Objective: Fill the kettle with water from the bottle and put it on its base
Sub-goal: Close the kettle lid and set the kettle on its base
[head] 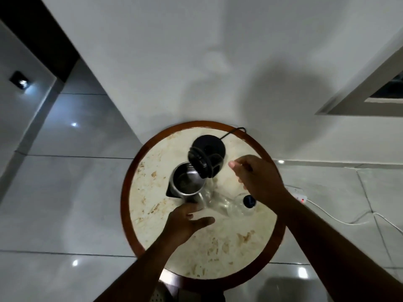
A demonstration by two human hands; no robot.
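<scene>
Head view: looking straight down on a small round table [250, 253] with a pale marbled top and a brown wooden rim, standing on glossy grey floor tiles against a white wall.
Kettle [187, 184]: steel, standing upright left of the tabletop's centre, off its base; its black lid [199, 163] is swung up and open, so the inside shows. Whether there is water in it cannot be told.
Base [209, 143]: black disc near the far edge of the tabletop, just behind the kettle, with a black cord [232, 131] running off over the far rim.
Bottle [231, 204]: clear plastic, lying on its side near the middle of the tabletop, right of the kettle, its dark cap [249, 201] on and pointing to the right edge.
Left hand [188, 221]: fingers spread and loose, fingertips at the kettle's near side beside the bottle's end; it is blurred, and whether it touches either cannot be told.
Right hand [256, 175]: above the right part of the tabletop, over the bottle, fingers loosely curled, holding nothing.
Floor at right: a white power strip [298, 192] with a red light and a white cable.
</scene>
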